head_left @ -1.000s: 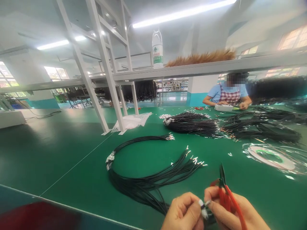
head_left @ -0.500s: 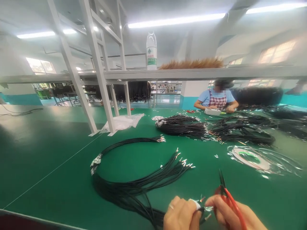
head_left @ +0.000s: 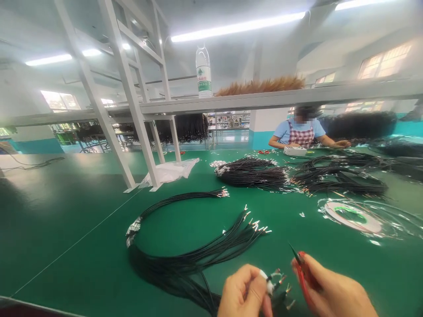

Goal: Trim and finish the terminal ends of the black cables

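Observation:
At the bottom middle, my left hand (head_left: pixel 244 290) is closed on black cables (head_left: pixel 185 268), near their stripped ends. A small white piece (head_left: pixel 269 281) shows at its fingertips, and thin coloured wires fan out to the right. To the right of it, my right hand (head_left: pixel 337 286) grips red-handled pliers (head_left: pixel 301 277), their dark pointed tips slanting up and left, apart from the cables. The cables curve left in a loop to a silvery wrapped section (head_left: pixel 133 229), and more white-tipped ends (head_left: pixel 257 225) lie on the green table (head_left: pixel 82 264).
A thick black cable bundle (head_left: pixel 251 171) and looser cables (head_left: pixel 340 176) lie further back. On the right rests a white ring (head_left: pixel 350 215) with clear strands. A metal shelf frame (head_left: pixel 132 101) stands on the table, holding a bottle (head_left: pixel 203 72). A person (head_left: pixel 302 132) sits opposite.
My right hand has moved slightly away from the cable ends, and the pliers now tilt left. My left hand has turned, showing more wire ends. The person opposite has stretched an arm out sideways.

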Demonstrator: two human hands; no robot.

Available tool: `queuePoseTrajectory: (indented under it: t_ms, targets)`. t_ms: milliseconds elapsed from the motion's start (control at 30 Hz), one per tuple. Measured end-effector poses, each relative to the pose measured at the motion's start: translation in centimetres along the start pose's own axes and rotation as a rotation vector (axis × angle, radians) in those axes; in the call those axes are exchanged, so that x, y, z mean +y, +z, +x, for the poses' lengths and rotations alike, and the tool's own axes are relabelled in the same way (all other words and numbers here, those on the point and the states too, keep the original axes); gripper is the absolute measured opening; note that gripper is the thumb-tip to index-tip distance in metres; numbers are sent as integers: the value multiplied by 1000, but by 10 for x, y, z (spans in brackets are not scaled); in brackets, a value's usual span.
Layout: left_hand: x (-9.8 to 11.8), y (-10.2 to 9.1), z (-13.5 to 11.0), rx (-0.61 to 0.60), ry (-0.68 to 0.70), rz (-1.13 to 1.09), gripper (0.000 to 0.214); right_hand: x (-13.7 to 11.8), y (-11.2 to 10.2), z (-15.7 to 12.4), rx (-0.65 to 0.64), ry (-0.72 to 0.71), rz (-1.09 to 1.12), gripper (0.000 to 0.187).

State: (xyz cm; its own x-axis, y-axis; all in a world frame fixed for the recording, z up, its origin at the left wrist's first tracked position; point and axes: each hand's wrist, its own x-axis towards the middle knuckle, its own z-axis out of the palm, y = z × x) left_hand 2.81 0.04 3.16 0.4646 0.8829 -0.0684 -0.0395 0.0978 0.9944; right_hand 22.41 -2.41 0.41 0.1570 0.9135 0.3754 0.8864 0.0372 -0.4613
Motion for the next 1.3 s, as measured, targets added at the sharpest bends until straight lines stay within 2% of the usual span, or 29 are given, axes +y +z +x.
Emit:
queuePoseTrajectory:
  t_ms: [33,133,233,367,467,567,600,667,733,833,967,1100,1200,1300]
  targets:
    - [4,-4,3,-19,5,-48,54,11,1,11,-47,-22,-245,37]
    - [10,-12,15,-52,43,-158,54,39,3,44,-84,6,-384,34]
    - [12,-16,30,-43,74,-184,52,56,2,71,-87,5,-395,23]
    - [23,-20,53,-22,90,-178,44,65,-5,96,-54,23,-295,26]
    - [34,-23,70,-19,102,-143,37,51,-10,110,-31,38,-111,24]
    - [37,-26,85,-6,99,-113,35,19,-7,116,-94,24,193,44]
    - [35,-28,90,-2,94,-106,36,7,-4,116,-118,47,338,50]
    - [31,-30,96,0,80,-101,40,-16,5,114,-237,225,990,50]
    - [27,-32,100,-12,60,-95,45,-32,14,112,-260,325,1258,51]
    - [23,-30,102,-10,39,-81,52,-46,26,111,-304,375,1348,42]
    - [10,-26,105,92,46,-65,58,-51,39,110,-360,368,1364,37]
    - [-3,-25,103,164,88,-31,45,-52,45,103,-402,423,1353,35]
    - [-1,-23,99,237,135,92,27,-50,41,96,-302,513,1367,40]
    - [5,-21,95,304,187,233,17,-50,32,93,-185,585,1369,45]
